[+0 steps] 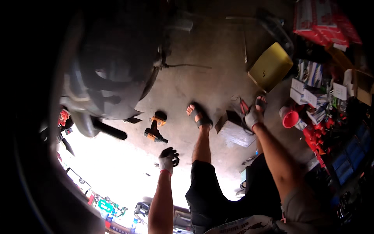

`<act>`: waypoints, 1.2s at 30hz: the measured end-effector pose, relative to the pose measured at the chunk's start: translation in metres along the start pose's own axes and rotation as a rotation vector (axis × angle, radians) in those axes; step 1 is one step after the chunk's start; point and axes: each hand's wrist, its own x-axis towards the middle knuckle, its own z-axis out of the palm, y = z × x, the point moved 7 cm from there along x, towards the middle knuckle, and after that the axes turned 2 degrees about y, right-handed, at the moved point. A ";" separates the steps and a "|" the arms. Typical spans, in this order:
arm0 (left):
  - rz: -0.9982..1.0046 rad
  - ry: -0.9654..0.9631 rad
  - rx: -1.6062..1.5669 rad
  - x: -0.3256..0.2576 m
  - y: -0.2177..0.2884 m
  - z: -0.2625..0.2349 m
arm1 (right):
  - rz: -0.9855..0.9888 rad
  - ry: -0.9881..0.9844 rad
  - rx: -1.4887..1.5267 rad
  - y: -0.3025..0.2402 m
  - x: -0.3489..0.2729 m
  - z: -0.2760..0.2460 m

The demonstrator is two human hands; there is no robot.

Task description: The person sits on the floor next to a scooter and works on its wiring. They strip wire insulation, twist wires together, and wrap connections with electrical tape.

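My left hand (167, 159), in a white glove with dark fingers, hangs over the floor just nearer to me than an orange and black power drill (156, 128). Its fingers are curled; any thing inside them is lost against the dark glove. On the right, my gloved right hand (254, 117) is closed at a red-handled tool that looks like pliers (244, 106), by my right foot. Below that hand, an open box (237, 133) with a pale flap lies on the floor; its inside is dark.
A large grey vehicle body (113, 85) fills the left side. A yellow tray (270, 67) lies at the far right. Beyond my right foot are a pink-red tub (290, 119), several small packages (307, 95) and red bags (325, 23). My feet stand between drill and box.
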 end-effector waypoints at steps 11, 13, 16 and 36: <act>-0.065 0.385 0.245 0.232 -0.005 -0.157 | -0.394 0.236 -0.255 0.031 0.222 0.126; -0.038 0.319 0.252 0.253 -0.003 -0.157 | -0.333 0.252 -0.238 0.030 0.240 0.123; -0.064 0.154 0.237 0.271 0.004 -0.157 | -0.265 0.187 -0.265 -0.004 0.238 0.098; 0.250 -0.481 0.067 0.066 0.076 0.115 | -0.341 -0.724 0.483 -0.156 -0.087 0.180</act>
